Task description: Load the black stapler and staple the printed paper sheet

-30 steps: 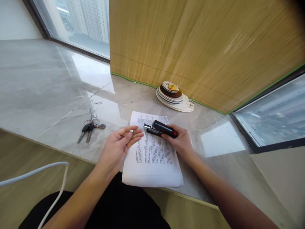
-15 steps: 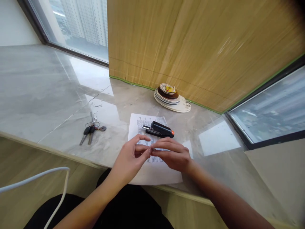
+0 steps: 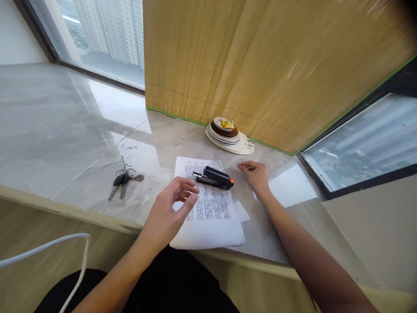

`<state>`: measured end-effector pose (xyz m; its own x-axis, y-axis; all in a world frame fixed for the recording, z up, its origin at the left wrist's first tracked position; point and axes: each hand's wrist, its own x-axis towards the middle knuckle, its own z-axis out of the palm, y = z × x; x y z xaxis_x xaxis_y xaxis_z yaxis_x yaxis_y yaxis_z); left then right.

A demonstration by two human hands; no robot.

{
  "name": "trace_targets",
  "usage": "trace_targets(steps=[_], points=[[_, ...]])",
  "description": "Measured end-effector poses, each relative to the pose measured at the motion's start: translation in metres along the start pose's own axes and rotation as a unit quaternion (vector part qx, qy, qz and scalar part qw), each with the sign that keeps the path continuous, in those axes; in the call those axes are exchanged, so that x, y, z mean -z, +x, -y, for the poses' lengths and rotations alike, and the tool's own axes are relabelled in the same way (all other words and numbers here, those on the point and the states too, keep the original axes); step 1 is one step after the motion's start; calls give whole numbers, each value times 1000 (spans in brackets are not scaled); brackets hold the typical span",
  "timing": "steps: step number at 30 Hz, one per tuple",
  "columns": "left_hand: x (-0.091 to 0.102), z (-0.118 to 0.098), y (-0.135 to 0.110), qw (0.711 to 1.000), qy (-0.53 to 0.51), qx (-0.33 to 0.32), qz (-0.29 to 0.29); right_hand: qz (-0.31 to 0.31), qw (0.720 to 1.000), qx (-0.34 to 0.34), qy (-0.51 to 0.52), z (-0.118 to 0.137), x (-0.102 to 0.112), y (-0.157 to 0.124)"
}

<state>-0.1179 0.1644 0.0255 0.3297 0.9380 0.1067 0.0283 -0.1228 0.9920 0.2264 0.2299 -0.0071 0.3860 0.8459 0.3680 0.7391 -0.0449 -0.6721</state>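
Note:
A black stapler (image 3: 214, 178) with an orange-red end lies on printed sheets of paper (image 3: 211, 226). My left hand (image 3: 174, 204) hovers over the left side of the paper, just short of the stapler, its fingers curved and apart with nothing in them. To the right of the stapler, my right hand (image 3: 257, 174) is low over the stone ledge, its fingertips pressed together. Anything small between those fingertips is too hidden to make out.
A bunch of keys (image 3: 123, 179) lies on the ledge (image 3: 159, 130) to the left. Stacked plates (image 3: 224, 134) with a small yellow packet on top stand at the back, by a bamboo blind (image 3: 221, 56). A white cable (image 3: 81, 261) hangs at the lower left.
My hands, which met fingertip to fingertip above the paper, have parted. The right hand has moved right and away from me to the ledge. The left has drawn back slightly left, its fingers apart.

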Motion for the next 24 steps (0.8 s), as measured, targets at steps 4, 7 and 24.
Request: trace_targets(steps=[4,7,24], points=[[3,-3,-1,1000,18,-1,13,26,1000,-2,-16,-24,-4,14],[3,-7,-3,999,30,-6,11,43,999,13,-15,-21,-3,12],[24,-9,-1,997,29,-49,-58,300,907,269,-121,187,-172,81]])
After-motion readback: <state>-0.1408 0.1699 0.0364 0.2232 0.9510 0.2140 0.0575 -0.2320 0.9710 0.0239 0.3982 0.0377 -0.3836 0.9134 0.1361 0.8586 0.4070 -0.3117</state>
